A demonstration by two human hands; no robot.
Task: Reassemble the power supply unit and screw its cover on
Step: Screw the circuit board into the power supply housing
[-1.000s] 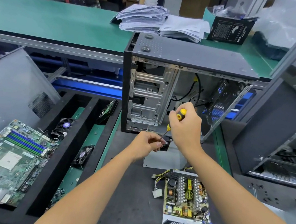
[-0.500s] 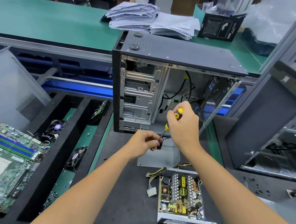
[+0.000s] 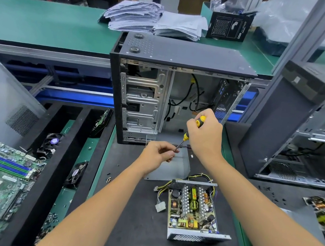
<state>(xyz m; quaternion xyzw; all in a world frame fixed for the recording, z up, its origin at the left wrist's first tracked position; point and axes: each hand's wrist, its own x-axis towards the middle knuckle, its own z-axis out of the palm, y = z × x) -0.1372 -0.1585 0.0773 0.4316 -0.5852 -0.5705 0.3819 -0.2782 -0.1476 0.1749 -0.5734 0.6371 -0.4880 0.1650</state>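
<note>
Near fingers (image 3: 170, 155): open unit (image 3: 194, 207) (coverless)

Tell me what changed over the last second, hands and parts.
Little moved. The right hand keeps gripping the yellow-and-black screwdriver, and the left hand still pinches at its tip; both stay above the grey cover plate. A small dark piece seen at the tip earlier no longer shows. The open power supply unit stays uncovered on the mat, and the computer case is unmoved.
</note>
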